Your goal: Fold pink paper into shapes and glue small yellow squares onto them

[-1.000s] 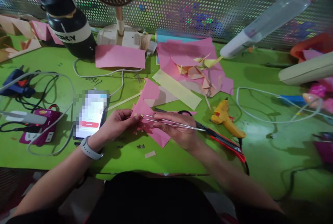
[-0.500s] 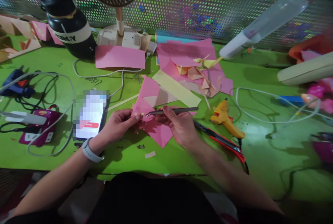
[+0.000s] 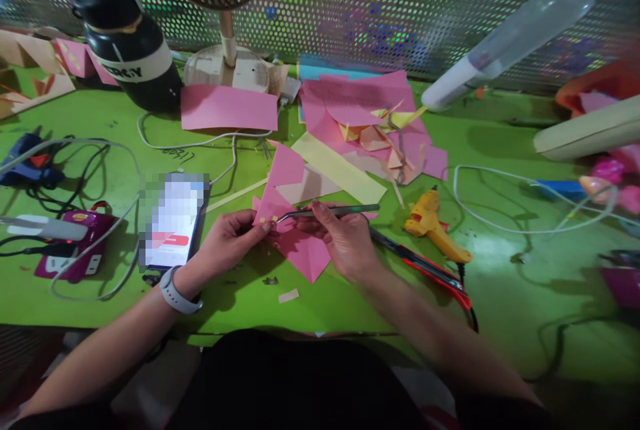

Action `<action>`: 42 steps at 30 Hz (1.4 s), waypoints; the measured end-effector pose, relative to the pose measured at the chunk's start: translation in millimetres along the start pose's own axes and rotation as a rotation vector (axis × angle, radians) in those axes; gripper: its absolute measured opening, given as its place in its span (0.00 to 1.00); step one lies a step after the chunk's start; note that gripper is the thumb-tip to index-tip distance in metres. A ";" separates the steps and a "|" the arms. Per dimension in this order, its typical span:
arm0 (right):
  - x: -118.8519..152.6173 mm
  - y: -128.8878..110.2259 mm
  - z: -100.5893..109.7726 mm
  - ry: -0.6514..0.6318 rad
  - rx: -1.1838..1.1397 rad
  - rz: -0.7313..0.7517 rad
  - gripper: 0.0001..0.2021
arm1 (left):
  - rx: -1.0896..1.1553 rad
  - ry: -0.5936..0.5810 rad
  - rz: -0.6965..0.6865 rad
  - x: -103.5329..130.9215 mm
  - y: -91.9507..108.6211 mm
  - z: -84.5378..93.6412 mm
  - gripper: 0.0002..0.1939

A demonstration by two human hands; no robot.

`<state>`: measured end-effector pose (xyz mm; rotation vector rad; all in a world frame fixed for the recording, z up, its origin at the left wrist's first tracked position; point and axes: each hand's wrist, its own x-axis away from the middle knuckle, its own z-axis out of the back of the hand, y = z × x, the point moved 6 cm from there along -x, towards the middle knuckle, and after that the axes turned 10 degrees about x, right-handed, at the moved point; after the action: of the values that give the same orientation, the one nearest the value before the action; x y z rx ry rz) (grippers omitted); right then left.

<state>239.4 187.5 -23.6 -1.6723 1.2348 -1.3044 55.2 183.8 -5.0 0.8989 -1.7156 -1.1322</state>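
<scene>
Left hand (image 3: 229, 233): pinching folded pink paper (image 3: 283, 173)
Right hand (image 3: 346, 243): pinching grey metal tweezers (image 3: 354, 209)
Yellow squares (image 3: 262, 220): I see two on; remainder unclear

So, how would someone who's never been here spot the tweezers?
Start at the big green table and find the right hand near its middle. The tweezers are in that hand, tips by the pink paper. They're thin metal with a bent tip, unlike the chunky yellow glue gun.
</scene>
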 end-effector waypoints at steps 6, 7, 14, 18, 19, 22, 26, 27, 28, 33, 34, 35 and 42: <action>-0.9 -5.4 -1.9 0.029 -0.005 -0.009 0.15 | 0.021 -0.011 0.005 -0.5 -0.8 0.0 0.15; -1.3 -5.2 -1.8 0.031 -0.013 -0.009 0.15 | 0.028 -0.017 0.007 -0.5 -1.3 -0.2 0.15; -3.6 -1.1 -1.5 0.044 -0.012 -0.018 0.16 | 0.039 -0.038 0.003 -0.5 -4.4 -0.2 0.13; -3.8 -1.7 -2.2 0.041 -0.012 0.004 0.15 | 0.017 -0.043 -0.006 -0.6 -4.8 -0.6 0.13; -3.8 -2.1 -2.1 0.040 -0.011 0.010 0.14 | 0.011 -0.044 -0.007 -0.7 -4.9 -0.7 0.12; -3.7 -3.6 -1.6 0.043 -0.005 0.017 0.14 | 0.010 -0.054 -0.012 -0.9 -4.9 -1.5 0.12; -2.5 -9.6 -2.1 0.073 -0.004 0.050 0.15 | 0.033 -0.082 -0.003 -1.3 -5.3 -4.4 0.11; -2.1 -10.8 -2.7 0.078 -0.004 0.056 0.14 | 0.035 -0.083 -0.002 -1.4 -5.2 -4.9 0.11; -1.7 -11.5 -3.6 0.080 -0.003 0.059 0.14 | 0.036 -0.081 -0.003 -1.4 -5.0 -5.2 0.11; -1.0 -11.7 -5.8 0.074 0.027 0.073 0.12 | 0.020 -0.075 -0.013 -1.5 -3.8 -6.1 0.11; -1.0 -11.4 -5.6 0.073 0.035 0.074 0.13 | 0.007 -0.075 -0.014 -1.5 -3.8 -6.1 0.12; -1.2 -11.1 -5.3 0.074 0.040 0.072 0.13 | -0.004 -0.076 -0.015 -1.5 -3.8 -6.1 0.12; -3.3 -8.6 -5.7 0.061 -0.017 0.058 0.12 | -0.011 -0.079 -0.039 -1.8 -2.4 -5.7 0.12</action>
<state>236.1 193.7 -15.4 -1.6069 1.3238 -1.3214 61.4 182.8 -6.6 0.8946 -1.7608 -1.2159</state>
